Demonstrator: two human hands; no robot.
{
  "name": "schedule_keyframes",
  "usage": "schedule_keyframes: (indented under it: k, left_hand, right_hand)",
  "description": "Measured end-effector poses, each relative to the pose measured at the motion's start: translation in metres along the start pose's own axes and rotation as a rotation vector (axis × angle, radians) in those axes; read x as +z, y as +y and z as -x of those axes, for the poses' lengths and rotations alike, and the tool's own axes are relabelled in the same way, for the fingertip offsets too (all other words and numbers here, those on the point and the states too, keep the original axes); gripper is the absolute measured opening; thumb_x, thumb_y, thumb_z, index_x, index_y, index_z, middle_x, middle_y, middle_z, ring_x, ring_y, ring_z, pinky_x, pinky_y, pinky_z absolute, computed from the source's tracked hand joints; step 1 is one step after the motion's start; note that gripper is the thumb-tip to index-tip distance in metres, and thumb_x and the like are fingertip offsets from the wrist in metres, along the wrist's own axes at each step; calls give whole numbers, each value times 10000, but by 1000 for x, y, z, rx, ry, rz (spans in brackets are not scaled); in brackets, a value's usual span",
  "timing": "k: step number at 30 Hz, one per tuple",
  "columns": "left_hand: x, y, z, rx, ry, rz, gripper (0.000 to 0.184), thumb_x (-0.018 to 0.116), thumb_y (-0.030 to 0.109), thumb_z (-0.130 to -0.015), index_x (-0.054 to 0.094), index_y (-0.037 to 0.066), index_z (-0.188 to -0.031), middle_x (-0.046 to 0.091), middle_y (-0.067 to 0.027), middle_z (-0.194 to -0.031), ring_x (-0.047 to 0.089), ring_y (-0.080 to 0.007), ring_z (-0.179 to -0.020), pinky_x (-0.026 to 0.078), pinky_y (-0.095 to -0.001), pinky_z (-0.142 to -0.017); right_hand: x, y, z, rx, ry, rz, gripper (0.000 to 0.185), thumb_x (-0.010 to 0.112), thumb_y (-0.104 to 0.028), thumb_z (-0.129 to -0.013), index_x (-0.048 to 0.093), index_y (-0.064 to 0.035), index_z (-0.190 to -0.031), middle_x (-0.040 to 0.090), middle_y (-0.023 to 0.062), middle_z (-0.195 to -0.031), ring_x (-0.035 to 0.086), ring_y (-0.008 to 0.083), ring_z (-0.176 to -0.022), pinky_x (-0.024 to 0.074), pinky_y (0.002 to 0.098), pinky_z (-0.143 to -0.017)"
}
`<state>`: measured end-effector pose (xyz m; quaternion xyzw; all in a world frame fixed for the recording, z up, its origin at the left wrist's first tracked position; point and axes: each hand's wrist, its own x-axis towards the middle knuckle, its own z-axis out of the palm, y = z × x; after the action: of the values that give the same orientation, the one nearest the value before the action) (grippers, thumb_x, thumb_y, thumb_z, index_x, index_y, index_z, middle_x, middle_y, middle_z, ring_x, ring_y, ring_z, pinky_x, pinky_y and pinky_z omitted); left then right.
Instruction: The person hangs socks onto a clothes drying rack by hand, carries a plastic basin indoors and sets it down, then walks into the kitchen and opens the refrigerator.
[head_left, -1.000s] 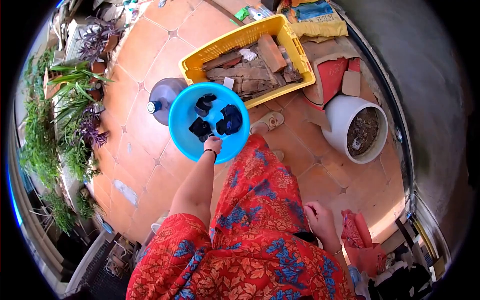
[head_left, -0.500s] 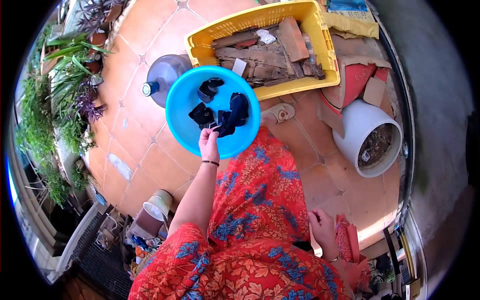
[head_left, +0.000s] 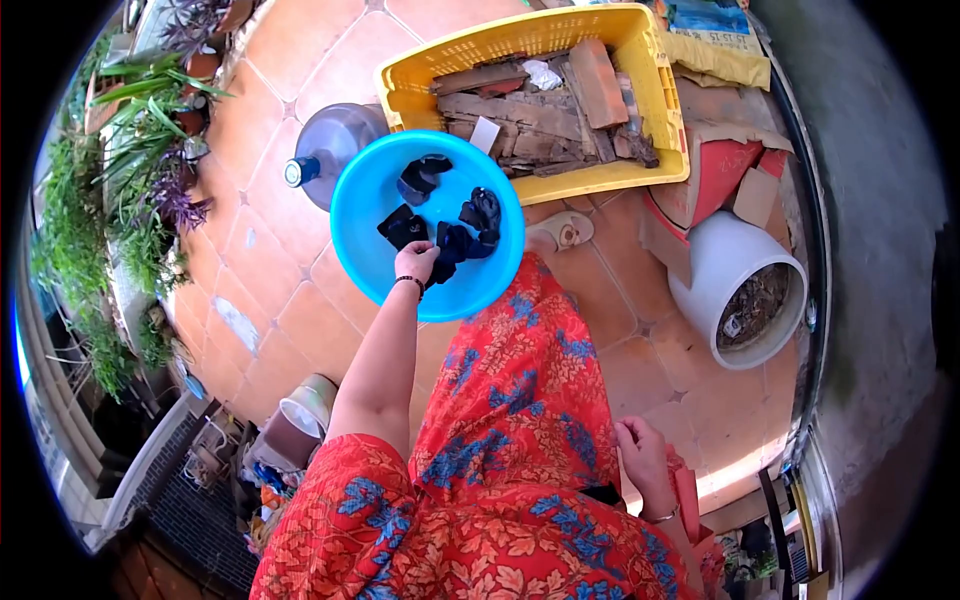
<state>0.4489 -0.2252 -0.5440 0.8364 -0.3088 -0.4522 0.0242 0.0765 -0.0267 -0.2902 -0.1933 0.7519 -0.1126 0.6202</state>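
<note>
Near the middle of the floor, just left of the red patterned dress [head_left: 520,440], sits a blue basin [head_left: 365,205], and that's where all the action is. It's got dark bits in it that look like bunched cloth, maybe socks, but don't quote me. As for progress, I'd call it partway: one piece is being handled while the others lie loose and untouched. There's a far clump [head_left: 420,180] toward the rim, a left clump [head_left: 402,228], and a right clump [head_left: 484,213] up against the piece in hand. They look roughly separate, but I honestly can't tell which ones are finished with and which aren't.

Now the hands. The left hand [head_left: 416,262] reaches over the near side of the basin, grip narrow, thumb and finger pinched together on the left edge of the dark cloth [head_left: 453,244]. Looks like a light fingertip hold, and most of that piece rests on the basin bottom. The right hand [head_left: 643,458] hangs well apart, near and to the right beside the dress, fingers loosely curled. I see nothing in it, but the palm's hidden so I can't swear to that.

Around the basin: a big plastic jug [head_left: 340,145] on its far left, and a yellow crate [head_left: 600,180] of wood scraps [head_left: 520,120] on its far right.
</note>
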Motion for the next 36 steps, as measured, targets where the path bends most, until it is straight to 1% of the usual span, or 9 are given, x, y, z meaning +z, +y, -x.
schedule_keyframes:
  k: [3,7,11,14,17,21,25,28,36]
  left_hand:
    - [37,6,-20,-43,200,-353,398,708,213,-704,615,24,-1042,645,-73,-928,611,-166,-826,482,-298,-750]
    - [59,-23,-71,-225,17,-216,347,703,231,-716,633,25,-986,645,-57,-875,604,-152,-785,478,-299,-729]
    - [29,-11,-20,21,193,235,186,698,216,-735,640,47,-788,606,-19,-708,549,-110,-660,454,-265,-654]
    - [-23,19,70,216,98,723,145,648,136,-816,586,43,-909,559,39,-763,494,-53,-676,405,-186,-618]
    - [-58,39,164,563,-22,360,121,639,120,-816,577,43,-885,534,41,-734,457,-55,-652,395,-202,-604]
    - [-67,63,214,478,-252,131,155,643,123,-799,580,21,-897,584,-49,-773,546,-110,-737,447,-252,-664]
    - [-47,127,317,1155,-779,-137,153,614,139,-790,578,51,-909,589,-131,-842,586,-295,-806,475,-342,-704]
    - [-24,146,361,1305,-798,-288,162,609,137,-788,569,60,-925,585,-118,-865,579,-298,-838,478,-358,-711]
    - [-6,170,450,1585,-1107,-240,154,604,182,-802,571,87,-919,577,-95,-862,586,-293,-820,480,-361,-687]
  right_hand:
    - [0,5,-2,50,12,-38,163,555,-116,-862,587,39,-902,597,67,-689,546,96,-630,438,238,-574]
    - [1,20,-4,22,42,-14,166,562,-125,-857,581,35,-899,595,72,-690,542,97,-627,437,243,-572]
    - [-1,17,6,-48,63,45,168,567,-132,-853,583,28,-902,597,80,-685,539,106,-613,435,249,-570]
    - [0,15,17,-107,78,-14,166,563,-135,-855,585,21,-907,609,84,-694,561,117,-622,445,251,-580]
    - [1,-18,37,-148,87,-59,164,561,-139,-858,589,14,-911,622,84,-711,586,122,-648,454,248,-592]
    - [8,-32,58,-247,64,-126,166,568,-137,-858,579,7,-940,622,74,-722,587,116,-668,455,240,-607]
    - [-1,-57,99,-380,111,-255,170,583,-113,-842,565,1,-967,611,101,-845,579,134,-711,463,249,-630]
    - [-20,-90,133,-832,418,270,285,636,-62,-756,540,-16,-1020,529,136,-1071,533,287,-913,426,354,-835]
    - [-38,-31,194,-575,573,98,267,643,-36,-729,553,-13,-980,551,91,-743,546,212,-693,431,325,-682]
